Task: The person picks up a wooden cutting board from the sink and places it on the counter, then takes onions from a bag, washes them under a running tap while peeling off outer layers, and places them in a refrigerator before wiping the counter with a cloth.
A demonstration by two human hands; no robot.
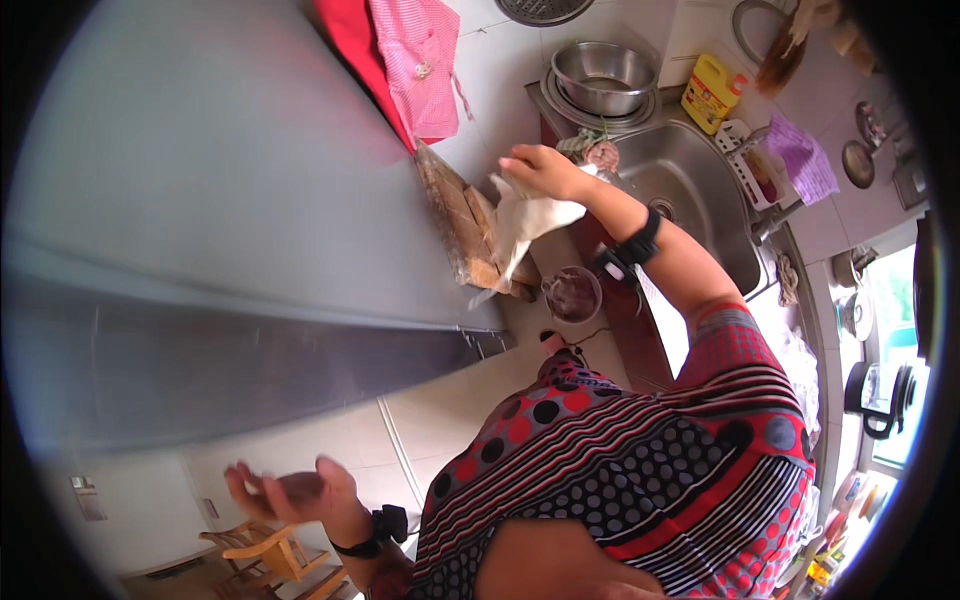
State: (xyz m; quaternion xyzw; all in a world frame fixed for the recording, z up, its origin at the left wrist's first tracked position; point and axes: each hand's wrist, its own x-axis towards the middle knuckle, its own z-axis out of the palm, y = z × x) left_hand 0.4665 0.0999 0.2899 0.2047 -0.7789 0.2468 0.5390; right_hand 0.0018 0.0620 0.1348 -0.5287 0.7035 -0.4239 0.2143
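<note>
My right hand [546, 174] is raised beside the sink, with a limp white cloth or thin bag [531, 217] hanging from it. Which of the two it is, I cannot tell. Its lower tip dangles over wooden boards [476, 217] partly wrapped in clear plastic. My left hand [292, 491] is at the lower left, blurred, palm turned up and fingers apart, with nothing in it. Beside the left hand rises a large grey appliance [225, 187], seemingly a refrigerator. Black bands with small devices circle both wrists.
A steel sink [705, 202] lies beyond my right forearm, with a steel bowl [604, 79] and yellow jug [711, 94] behind it. On the floor stands a lined bin [589, 304]. Aprons [420, 67] hang near the appliance. A wooden chair [274, 559] stands lower left.
</note>
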